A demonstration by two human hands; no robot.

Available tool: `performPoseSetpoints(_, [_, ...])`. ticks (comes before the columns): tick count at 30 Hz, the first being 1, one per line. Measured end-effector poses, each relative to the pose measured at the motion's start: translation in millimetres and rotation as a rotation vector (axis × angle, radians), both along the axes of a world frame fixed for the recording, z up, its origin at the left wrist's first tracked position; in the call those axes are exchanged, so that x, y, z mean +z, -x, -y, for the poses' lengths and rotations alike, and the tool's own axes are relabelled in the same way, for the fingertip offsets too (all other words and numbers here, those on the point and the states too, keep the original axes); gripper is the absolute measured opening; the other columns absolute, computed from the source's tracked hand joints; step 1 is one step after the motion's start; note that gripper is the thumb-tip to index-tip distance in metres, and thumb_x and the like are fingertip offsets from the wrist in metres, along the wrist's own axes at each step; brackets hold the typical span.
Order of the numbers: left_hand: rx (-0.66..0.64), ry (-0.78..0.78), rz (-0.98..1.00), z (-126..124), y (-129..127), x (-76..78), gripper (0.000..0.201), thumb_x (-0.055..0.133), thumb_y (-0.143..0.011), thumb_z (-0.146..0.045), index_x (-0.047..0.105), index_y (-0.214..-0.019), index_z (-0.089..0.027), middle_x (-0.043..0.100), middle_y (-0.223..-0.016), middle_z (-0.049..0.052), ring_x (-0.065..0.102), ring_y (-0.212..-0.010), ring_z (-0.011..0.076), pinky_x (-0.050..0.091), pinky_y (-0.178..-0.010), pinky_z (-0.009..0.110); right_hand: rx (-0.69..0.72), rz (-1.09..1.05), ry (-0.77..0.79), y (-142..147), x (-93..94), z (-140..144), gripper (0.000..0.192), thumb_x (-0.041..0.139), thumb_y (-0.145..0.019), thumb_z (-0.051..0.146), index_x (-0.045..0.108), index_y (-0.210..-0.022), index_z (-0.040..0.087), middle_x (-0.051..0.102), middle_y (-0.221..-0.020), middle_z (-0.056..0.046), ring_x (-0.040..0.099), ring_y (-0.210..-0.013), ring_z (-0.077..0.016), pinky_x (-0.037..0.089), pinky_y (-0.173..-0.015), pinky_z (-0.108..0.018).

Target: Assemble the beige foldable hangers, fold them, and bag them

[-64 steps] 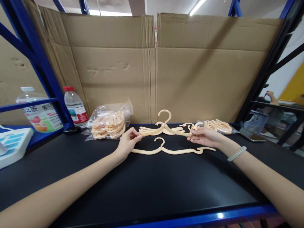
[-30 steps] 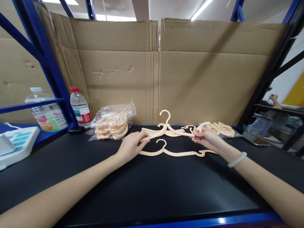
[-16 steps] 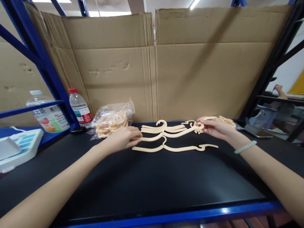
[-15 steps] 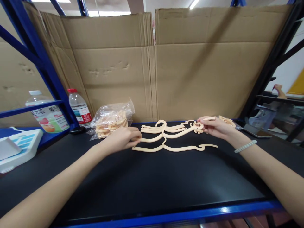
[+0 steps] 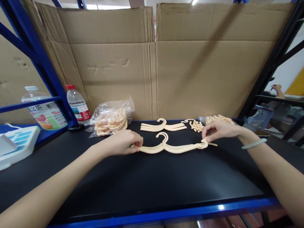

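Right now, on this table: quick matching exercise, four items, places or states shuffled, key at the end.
Items
1. Left hand
2. Right hand
3. Bracelet
4. Small parts

Places or states
A. Fingers at the right end of the front hangers
B. Heaped loose on the table, right of the rear hangers
C. Fingers at the left end of the front hangers
D. Pale, worn around a wrist

Pairs: 1-C, 2-A, 3-D, 4-B
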State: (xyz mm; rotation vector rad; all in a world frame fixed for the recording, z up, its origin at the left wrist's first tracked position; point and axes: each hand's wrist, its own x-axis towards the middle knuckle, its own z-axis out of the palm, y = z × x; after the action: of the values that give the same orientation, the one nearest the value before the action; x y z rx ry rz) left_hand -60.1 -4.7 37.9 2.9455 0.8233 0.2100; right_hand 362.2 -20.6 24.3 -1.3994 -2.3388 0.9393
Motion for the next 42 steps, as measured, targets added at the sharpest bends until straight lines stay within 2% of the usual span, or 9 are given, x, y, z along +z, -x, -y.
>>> performPoseSetpoints(3, [-0.027,0.002,0.013,4.6,-3.2,0.2,0.01,0.059,-0.076,-0.016,0.063,-0.069,-0.022,0.062,-0.067,-0.001,0.057,-0.062,0.0168,0.035,-0.058,0.026,0.018,0.04,0.047,1.1,-2.9,-0.9,0.019,0.074,-0.069,0.037,0.073,-0.077,0.021,0.068,-0.071,-0.001,0.059,-0.065,-0.0153,0.041,-0.059,-0.024])
performPoseSetpoints(7, [0.004,-0.066,-0.068,8.0,-4.8,1.0,0.012,0.055,-0.079,-0.014,0.061,-0.071,-0.021,0.061,-0.071,0.0,0.057,-0.064,0.0163,0.035,-0.058,0.026,0.013,0.098,0.063,4.9,-6.1,-1.9,0.021,0.074,-0.068,0.038,0.071,-0.073,0.018,0.065,-0.064,-0.001,0.054,-0.057,-0.0133,0.037,-0.053,-0.024])
performPoseSetpoints(16, [0.052,-0.14,-0.204,12.5,-6.8,2.6,0.009,0.055,-0.079,-0.014,0.061,-0.076,-0.019,0.063,-0.078,0.001,0.06,-0.073,0.0179,0.039,-0.064,0.027,0.022,0.191,0.044,10.5,-5.5,-0.8,0.032,0.072,-0.067,0.047,0.064,-0.071,0.016,0.056,-0.065,-0.001,0.048,-0.061,-0.0134,0.036,-0.056,-0.026])
performPoseSetpoints(19, [0.092,-0.167,-0.215,16.1,-8.5,2.9,0.003,0.061,-0.077,-0.021,0.062,-0.08,-0.02,0.063,-0.082,0.002,0.06,-0.078,0.0203,0.039,-0.066,0.028,-0.006,0.161,-0.024,18.0,-3.6,2.8,0.035,0.07,-0.068,0.05,0.065,-0.078,0.017,0.053,-0.068,-0.001,0.048,-0.065,-0.0146,0.038,-0.057,-0.026])
performPoseSetpoints(23, [0.073,-0.163,-0.146,21.8,-14.9,-1.4,0.013,0.063,-0.08,-0.029,0.062,-0.089,-0.02,0.063,-0.092,0.003,0.06,-0.085,0.021,0.042,-0.073,0.029,-0.074,0.071,-0.279,40.7,-5.5,7.9,0.033,0.065,-0.074,0.049,0.064,-0.084,0.018,0.055,-0.075,-0.003,0.049,-0.069,-0.0161,0.041,-0.061,-0.028])
performPoseSetpoints(25, [0.061,-0.154,-0.126,23.6,-18.6,-6.2,0.018,0.063,-0.082,-0.029,0.061,-0.097,-0.02,0.063,-0.097,0.004,0.06,-0.089,0.0212,0.044,-0.076,0.03,-0.023,0.061,-0.365,54.3,-9.9,10.4,0.033,0.066,-0.075,0.048,0.064,-0.088,0.018,0.057,-0.08,-0.003,0.051,-0.072,-0.0167,0.042,-0.064,-0.029])
performPoseSetpoints(30, [0.052,-0.144,-0.106,22.9,-24.0,-19.3,0.025,0.056,-0.088,-0.028,0.059,-0.111,-0.018,0.063,-0.106,0.006,0.06,-0.095,0.0221,0.046,-0.082,0.031,0.146,0.073,-0.356,76.9,-23.1,13.4,0.038,0.071,-0.073,0.046,0.066,-0.099,0.019,0.061,-0.091,-0.005,0.053,-0.079,-0.0171,0.044,-0.07,-0.029])
performPoseSetpoints(36, [0.03,-0.133,-0.054,20.5,-24.3,-25.9,0.023,0.05,-0.09,-0.022,0.061,-0.11,-0.019,0.063,-0.104,0.007,0.059,-0.096,0.022,0.047,-0.085,0.032,0.145,0.038,-0.34,79.8,-28.6,10.9,0.024,0.067,-0.078,0.037,0.067,-0.09,0.017,0.062,-0.085,-0.004,0.051,-0.071,-0.0149,0.043,-0.064,-0.027])
performPoseSetpoints(42, [0.041,-0.122,-0.02,16.2,-23.3,-27.2,0.024,0.048,-0.091,-0.022,0.062,-0.11,-0.02,0.062,-0.103,0.007,0.059,-0.096,0.0216,0.047,-0.084,0.032,0.138,-0.011,-0.361,78.9,-33.1,6.9,0.026,0.065,-0.08,0.041,0.067,-0.09,0.017,0.063,-0.081,-0.004,0.052,-0.069,-0.0146,0.042,-0.062,-0.026])
